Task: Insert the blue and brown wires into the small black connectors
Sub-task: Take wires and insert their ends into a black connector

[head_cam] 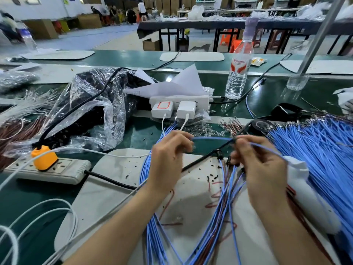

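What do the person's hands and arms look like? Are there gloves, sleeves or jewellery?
Both the left hand and the right hand are bare, without gloves. The left forearm and right forearm show no sleeves. No ring, watch or bracelet is visible.

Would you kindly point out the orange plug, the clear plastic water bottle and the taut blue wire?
orange plug [44, 157]: head view, its rounded body.
clear plastic water bottle [239, 66]: head view, its printed label.
taut blue wire [212, 138]: head view, its middle span.
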Demonstrator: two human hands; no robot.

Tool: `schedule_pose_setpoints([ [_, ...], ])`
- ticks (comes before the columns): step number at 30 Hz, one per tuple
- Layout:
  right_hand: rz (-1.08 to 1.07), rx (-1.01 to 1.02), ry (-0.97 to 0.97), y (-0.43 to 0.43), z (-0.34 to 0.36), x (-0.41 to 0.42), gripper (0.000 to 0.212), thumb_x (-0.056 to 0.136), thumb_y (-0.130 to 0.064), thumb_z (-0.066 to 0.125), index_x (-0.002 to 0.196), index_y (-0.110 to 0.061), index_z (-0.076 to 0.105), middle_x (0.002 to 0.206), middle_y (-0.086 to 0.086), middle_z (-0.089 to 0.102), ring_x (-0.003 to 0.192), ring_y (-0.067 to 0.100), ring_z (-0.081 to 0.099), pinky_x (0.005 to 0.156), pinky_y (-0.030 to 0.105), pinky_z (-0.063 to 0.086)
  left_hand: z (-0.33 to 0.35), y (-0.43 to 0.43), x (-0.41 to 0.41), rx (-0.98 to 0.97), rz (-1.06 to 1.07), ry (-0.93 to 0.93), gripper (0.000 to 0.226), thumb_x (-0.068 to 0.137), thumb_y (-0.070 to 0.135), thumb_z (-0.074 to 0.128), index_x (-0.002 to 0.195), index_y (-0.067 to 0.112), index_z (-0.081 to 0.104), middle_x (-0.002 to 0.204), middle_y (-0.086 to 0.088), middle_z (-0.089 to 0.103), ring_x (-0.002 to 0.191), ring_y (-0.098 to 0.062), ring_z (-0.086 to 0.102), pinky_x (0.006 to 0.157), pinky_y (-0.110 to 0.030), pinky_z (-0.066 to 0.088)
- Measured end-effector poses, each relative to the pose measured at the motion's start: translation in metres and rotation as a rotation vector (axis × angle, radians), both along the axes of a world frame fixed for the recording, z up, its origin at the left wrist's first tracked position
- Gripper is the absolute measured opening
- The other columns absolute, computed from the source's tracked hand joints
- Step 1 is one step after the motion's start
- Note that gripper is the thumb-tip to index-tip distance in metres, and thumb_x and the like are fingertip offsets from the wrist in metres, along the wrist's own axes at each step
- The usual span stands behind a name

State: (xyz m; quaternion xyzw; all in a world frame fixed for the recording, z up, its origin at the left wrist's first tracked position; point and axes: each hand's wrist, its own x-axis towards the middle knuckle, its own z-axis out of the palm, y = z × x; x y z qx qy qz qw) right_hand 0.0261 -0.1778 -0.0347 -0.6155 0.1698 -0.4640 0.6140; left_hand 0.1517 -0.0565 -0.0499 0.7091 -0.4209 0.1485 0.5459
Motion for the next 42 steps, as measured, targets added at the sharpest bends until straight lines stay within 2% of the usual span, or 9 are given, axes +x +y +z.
schedule_pose_setpoints([
  [2,-0.118,0.266,-0.214,-0.02,0.008,-0.01,0.005,0.082,-0.022,0.065,0.08,-0.019,0.062,0.061,-0.005,0.067,0.053,0.004,0.06,0.053,0.016,0.05,0.005,0.012,0.024,-0.045,0.297,-0.059,0.032,0.078,-0.023,0.053,0.084,0.001,0.071,0.093,-0.008,0.068,0.085,-0.015,0.063,0.084,-0.017,0.049],
  [4,-0.22,0.323,-0.265,-0.035,0.012,-0.017,0.014,0.09,-0.018,0.063,0.076,-0.018,0.061,0.059,-0.006,0.066,0.052,0.004,0.059,0.051,0.016,0.049,0.008,0.024,0.042,-0.103,0.5,0.025,0.039,0.077,-0.023,0.046,0.096,0.001,0.072,0.099,-0.01,0.067,0.092,-0.024,0.062,0.095,-0.035,0.048],
  [7,-0.264,0.225,-0.168,-0.033,0.008,-0.013,0.018,0.094,-0.015,0.059,0.076,-0.019,0.059,0.055,-0.008,0.064,0.049,0.004,0.057,0.048,0.017,0.047,0.009,0.025,0.041,-0.061,0.653,0.122,0.032,0.077,-0.009,0.052,0.101,0.007,0.066,0.116,-0.004,0.062,0.111,-0.027,0.054,0.107,-0.056,0.028],
  [10,-0.313,-0.046,-0.02,-0.024,0.003,-0.009,0.014,0.092,-0.022,0.061,0.079,-0.027,0.058,0.057,-0.011,0.062,0.05,0.004,0.056,0.05,0.02,0.048,0.012,0.021,0.028,-0.012,0.688,0.054,0.024,0.073,-0.001,0.056,0.095,0.007,0.053,0.144,-0.002,0.04,0.141,-0.026,0.027,0.116,-0.05,0.0],
  [14,-0.26,-0.457,0.162,-0.001,-0.002,-0.007,0.011,0.085,-0.038,0.065,0.084,-0.028,0.062,0.067,-0.012,0.062,0.059,0.007,0.058,0.061,0.019,0.048,0.014,0.01,0.001,-0.118,0.163,-0.251,0.014,0.082,-0.001,0.054,0.096,0.001,0.056,0.12,-0.005,0.056,0.109,-0.01,0.052,0.095,-0.03,0.042],
  [18,-0.216,-0.729,0.17,0.024,-0.006,-0.004,0.019,0.08,-0.025,0.072,0.083,-0.007,0.067,0.068,-0.004,0.062,0.064,0.009,0.055,0.063,0.009,0.041,0.002,-0.001,-0.027,0.086,-0.251,-0.173,0.017,0.086,-0.003,0.062,0.104,0.0,0.061,0.094,0.002,0.064,0.08,-0.002,0.058,0.078,-0.007,0.043],
  [24,-0.143,-0.749,0.117,0.029,-0.007,-0.004,0.019,0.078,-0.017,0.072,0.087,-0.001,0.066,0.074,0.002,0.063,0.066,0.006,0.054,0.07,0.005,0.041,-0.004,0.001,-0.027,-0.043,-0.334,0.14,0.008,0.09,0.013,0.061,0.097,0.011,0.065,0.084,-0.005,0.07,0.077,-0.021,0.07,0.067,-0.044,0.056],
  [33,-0.164,-0.779,0.112,0.027,-0.009,-0.004,0.016,0.079,-0.015,0.072,0.085,-0.001,0.066,0.072,0.004,0.063,0.065,0.01,0.053,0.068,0.008,0.042,-0.005,-0.002,-0.027,-0.01,-0.362,0.189,0.007,0.09,0.011,0.059,0.096,0.015,0.06,0.082,0.011,0.066,0.076,-0.004,0.068,0.07,-0.019,0.053],
  [42,-0.147,-0.777,0.141,0.026,-0.01,-0.003,0.012,0.08,-0.011,0.072,0.084,-0.002,0.066,0.07,0.005,0.061,0.063,0.011,0.053,0.064,0.014,0.043,-0.004,-0.001,-0.027,0.014,-0.358,0.223,0.015,0.089,0.005,0.057,0.097,-0.004,0.065,0.083,-0.01,0.071,0.075,-0.017,0.07,0.07,-0.04,0.057],
])
